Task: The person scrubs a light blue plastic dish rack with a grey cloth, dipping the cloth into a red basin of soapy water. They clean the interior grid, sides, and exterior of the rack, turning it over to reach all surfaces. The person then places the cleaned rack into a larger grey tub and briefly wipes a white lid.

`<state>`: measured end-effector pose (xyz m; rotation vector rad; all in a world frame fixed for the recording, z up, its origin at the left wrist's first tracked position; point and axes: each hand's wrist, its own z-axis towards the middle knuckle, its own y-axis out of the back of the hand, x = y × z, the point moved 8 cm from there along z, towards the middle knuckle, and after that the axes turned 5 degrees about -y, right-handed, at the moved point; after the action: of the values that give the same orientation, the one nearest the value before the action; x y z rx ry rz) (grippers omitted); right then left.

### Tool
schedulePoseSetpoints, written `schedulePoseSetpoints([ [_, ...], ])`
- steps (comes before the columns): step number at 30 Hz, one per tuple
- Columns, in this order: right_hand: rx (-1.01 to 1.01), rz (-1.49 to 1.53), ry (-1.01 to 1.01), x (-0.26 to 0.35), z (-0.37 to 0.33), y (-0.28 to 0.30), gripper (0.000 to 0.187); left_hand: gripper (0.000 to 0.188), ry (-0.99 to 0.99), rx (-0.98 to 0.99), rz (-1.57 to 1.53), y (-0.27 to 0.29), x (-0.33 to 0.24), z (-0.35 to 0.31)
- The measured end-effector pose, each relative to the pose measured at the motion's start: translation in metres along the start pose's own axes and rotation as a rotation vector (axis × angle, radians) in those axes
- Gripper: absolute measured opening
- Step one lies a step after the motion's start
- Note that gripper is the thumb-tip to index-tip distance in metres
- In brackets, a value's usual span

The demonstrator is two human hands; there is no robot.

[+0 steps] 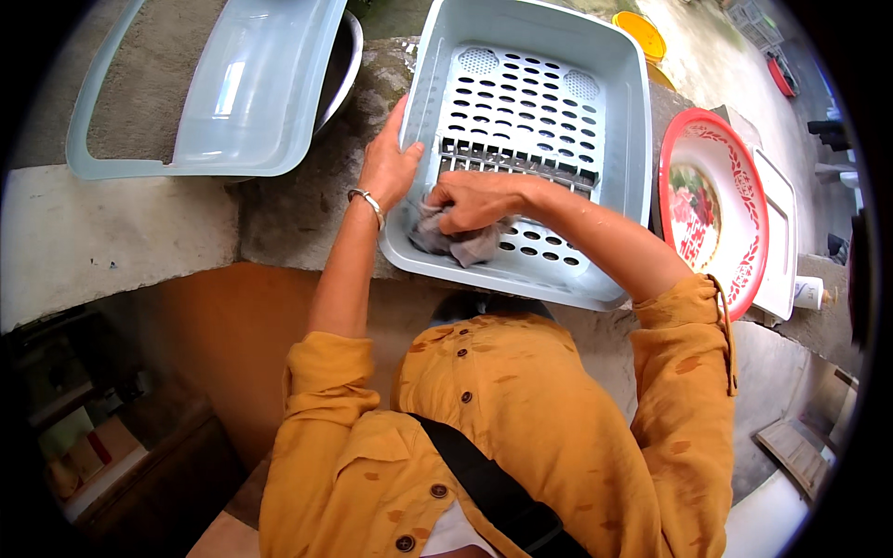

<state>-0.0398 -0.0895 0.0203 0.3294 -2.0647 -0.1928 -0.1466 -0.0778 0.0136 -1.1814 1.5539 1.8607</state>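
Observation:
A pale blue plastic dish rack tub [634,186] with a perforated, slotted bottom rests on the concrete ledge before me. My left hand [389,166] grips its left wall, thumb over the rim and fingers hidden outside. Bunched in my right hand [476,200] is a wet grey cloth [465,244], pressed into the tub's near left corner. A silver bangle [368,204] circles my left wrist.
A matching blue lid with an open section [251,93] lies at the left over a metal basin [346,70]. To the right, a red-rimmed enamel basin [758,219] leans by a white tray [779,232] and white bottle [809,293]. Yellow containers [642,35] stand beyond.

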Motion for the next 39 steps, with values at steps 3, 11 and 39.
schedulePoseSetpoints([
  [3,-0.124,-0.073,0.109,-0.026,0.008,-0.026,0.027,0.069,-0.016,0.030,-0.022,-0.003,0.003,0.004],
  [11,0.386,-0.580,-0.420,-0.099,-0.122,-0.022,0.022,0.070,0.015,0.066,-0.053,-0.003,0.003,0.001],
  [39,-0.119,-0.031,-0.122,-0.044,-0.058,-0.027,0.025,0.073,-0.036,-0.010,0.111,-0.006,-0.010,-0.001],
])
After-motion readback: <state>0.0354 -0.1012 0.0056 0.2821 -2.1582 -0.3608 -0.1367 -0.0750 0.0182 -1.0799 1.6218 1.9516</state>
